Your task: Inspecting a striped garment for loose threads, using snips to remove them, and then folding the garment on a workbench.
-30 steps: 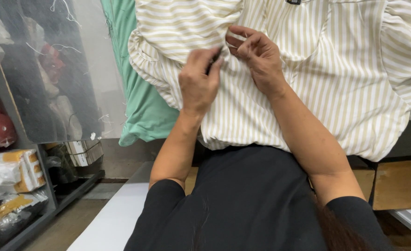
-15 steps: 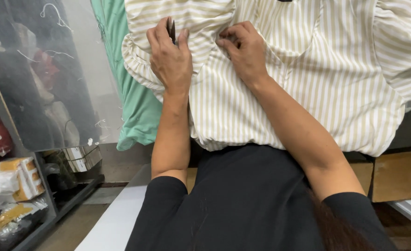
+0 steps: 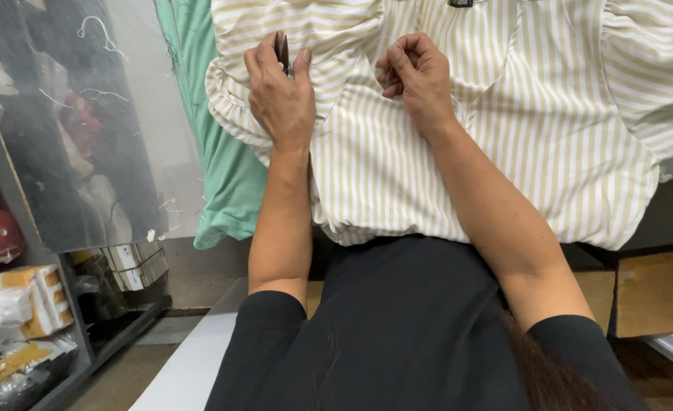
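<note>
Across the top of the view a cream striped blouse lies spread flat, which keeps its cloth taut enough to work on. On its gathered sleeve the left hand presses down, fingers curled round a small dark tool that looks like thread snips. Beside it the right hand is closed, pinching a fold of the fabric near the front. A green garment lies under the blouse's edge. Lower left, a shelf holds plastic-wrapped bundles.
</note>
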